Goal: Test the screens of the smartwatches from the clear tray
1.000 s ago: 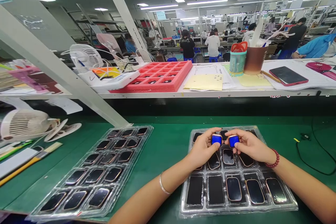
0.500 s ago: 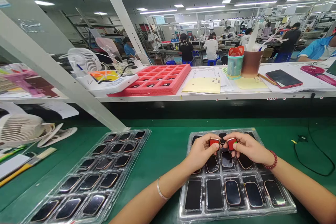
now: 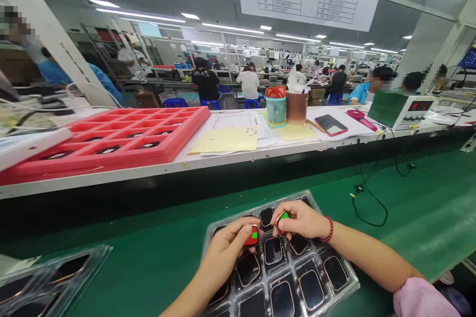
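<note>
In my left hand [image 3: 228, 245] is a smartwatch [image 3: 252, 236] with a lit red screen and a green patch, pinched between thumb and fingers. My right hand [image 3: 299, 219] grips a second smartwatch [image 3: 283, 218], whose lit screen shows red and green and is partly covered by the thumb. Both are held over a clear plastic tray [image 3: 351, 285] with rows of dark-screened watches, among them a watch face [image 3: 273, 250] lying just below the hands. My forearms and hands hide parts of the tray.
Another clear tray [image 3: 102, 252] of watches lies at the lower left. On the shelf are a red foam tray [image 3: 186, 133], a brown cup [image 3: 297, 109], a phone [image 3: 330, 124] and a green instrument box [image 3: 394, 109]. A black cable [image 3: 385, 213] runs across the green bench at right.
The view has swung to the right, so the left tray is mostly out of frame. Both watches stay in my hands; their screens now show more green, and the right one is tilted.
</note>
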{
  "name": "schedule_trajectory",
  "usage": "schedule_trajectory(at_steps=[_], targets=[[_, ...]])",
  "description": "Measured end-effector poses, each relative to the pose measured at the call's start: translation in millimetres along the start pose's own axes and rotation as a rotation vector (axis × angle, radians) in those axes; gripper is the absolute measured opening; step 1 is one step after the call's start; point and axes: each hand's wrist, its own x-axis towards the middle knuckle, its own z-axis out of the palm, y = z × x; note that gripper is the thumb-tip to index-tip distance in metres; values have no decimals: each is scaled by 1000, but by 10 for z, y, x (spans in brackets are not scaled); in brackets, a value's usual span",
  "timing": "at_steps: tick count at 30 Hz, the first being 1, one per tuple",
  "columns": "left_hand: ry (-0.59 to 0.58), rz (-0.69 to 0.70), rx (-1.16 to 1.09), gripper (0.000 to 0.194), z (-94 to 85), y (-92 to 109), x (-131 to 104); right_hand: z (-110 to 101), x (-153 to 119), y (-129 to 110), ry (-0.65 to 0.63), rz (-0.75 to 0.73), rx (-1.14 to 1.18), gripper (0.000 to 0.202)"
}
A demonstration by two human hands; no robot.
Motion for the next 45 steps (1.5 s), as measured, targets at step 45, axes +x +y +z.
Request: schedule_trajectory(at_steps=[45], targets=[[-47, 93, -94, 21, 101, 110, -54, 127, -2, -122, 41, -64, -73, 28]])
